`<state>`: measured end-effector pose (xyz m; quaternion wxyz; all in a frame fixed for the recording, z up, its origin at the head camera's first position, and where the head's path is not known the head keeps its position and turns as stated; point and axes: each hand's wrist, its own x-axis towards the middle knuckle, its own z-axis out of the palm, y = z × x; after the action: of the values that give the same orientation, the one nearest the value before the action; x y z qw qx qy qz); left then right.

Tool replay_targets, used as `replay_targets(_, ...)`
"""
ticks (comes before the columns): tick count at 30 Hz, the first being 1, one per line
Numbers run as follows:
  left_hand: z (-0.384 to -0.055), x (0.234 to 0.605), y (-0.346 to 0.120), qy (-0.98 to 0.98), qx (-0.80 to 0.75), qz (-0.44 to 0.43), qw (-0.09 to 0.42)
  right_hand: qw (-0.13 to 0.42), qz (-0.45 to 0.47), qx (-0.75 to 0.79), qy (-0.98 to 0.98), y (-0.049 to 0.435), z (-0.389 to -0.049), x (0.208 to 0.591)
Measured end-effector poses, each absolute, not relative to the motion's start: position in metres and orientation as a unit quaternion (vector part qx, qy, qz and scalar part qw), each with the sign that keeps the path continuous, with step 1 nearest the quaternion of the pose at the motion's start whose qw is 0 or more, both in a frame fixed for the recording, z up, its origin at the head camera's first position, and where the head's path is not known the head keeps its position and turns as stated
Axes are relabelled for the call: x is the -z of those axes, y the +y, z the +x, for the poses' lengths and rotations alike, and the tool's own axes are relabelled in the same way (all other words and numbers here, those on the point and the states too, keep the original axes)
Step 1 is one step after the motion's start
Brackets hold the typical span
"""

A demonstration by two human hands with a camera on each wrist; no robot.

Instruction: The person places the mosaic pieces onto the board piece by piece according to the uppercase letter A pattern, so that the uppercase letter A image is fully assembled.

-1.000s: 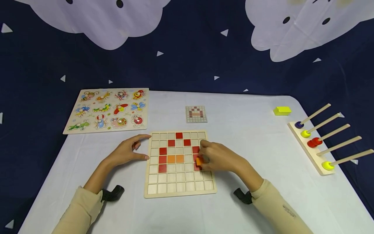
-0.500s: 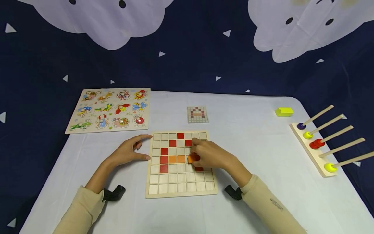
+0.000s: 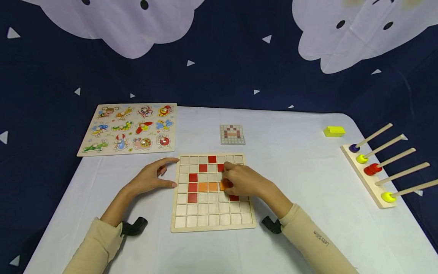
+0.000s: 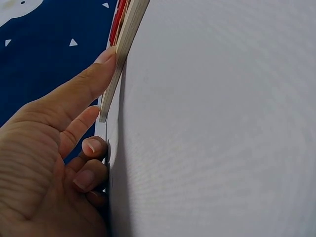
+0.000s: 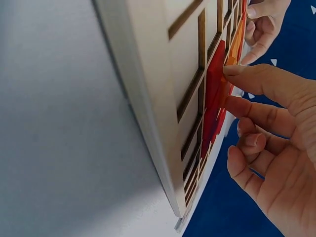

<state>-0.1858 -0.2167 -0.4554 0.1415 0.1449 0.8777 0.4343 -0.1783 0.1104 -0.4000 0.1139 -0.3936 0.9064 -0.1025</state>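
Note:
A pale wooden grid board (image 3: 213, 230) lies in the middle of the table. Red tiles (image 3: 193, 187) form a peaked outline in its cells. Inside that outline, two orange tiles (image 3: 208, 186) sit side by side. Just right of them, my right hand (image 3: 245, 180) pinches a third orange tile (image 5: 223, 89) between thumb and index finger, low over the board. Part of the right red column is hidden behind this hand. My left hand (image 3: 148, 177) rests its thumb and index fingertips at the board's left edge, the other fingers loosely curled.
Behind the board lies a small pattern card (image 3: 232, 142). An insect puzzle board (image 3: 128, 133) is at the back left. To the right stand a yellow block (image 3: 334, 131) and a wooden peg stand (image 3: 367, 179) with coloured beads. A dark blue curtain (image 3: 226, 68) hangs behind the table.
My right hand has moved left with the orange tile, from the right red column to the cell beside the two orange tiles, and lowered it there. The left hand keeps its place.

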Motion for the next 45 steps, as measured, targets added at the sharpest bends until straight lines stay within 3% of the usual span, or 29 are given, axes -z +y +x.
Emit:
replay_targets(23,-0.168,0.445,-0.225,0.878,-0.436,0.155,0.124,0.065,-0.413,0.104,0.903,0.101,-0.151,0.394)
replay_targets(29,-0.168,0.442,-0.227,0.876,-0.435,0.165,0.129,0.069,-0.378,0.146,0.912,0.111,-0.149,0.390)
replay_targets(35,-0.181,0.417,-0.224,0.883,-0.402,0.200,0.133,0.061,-0.307,0.203,0.928,0.129,-0.177,0.366)
replay_targets(45,-0.231,0.333,-0.185,0.969,-0.161,0.186,-0.009,0.006,-0.167,0.136,0.976,0.137,-0.247,0.311)
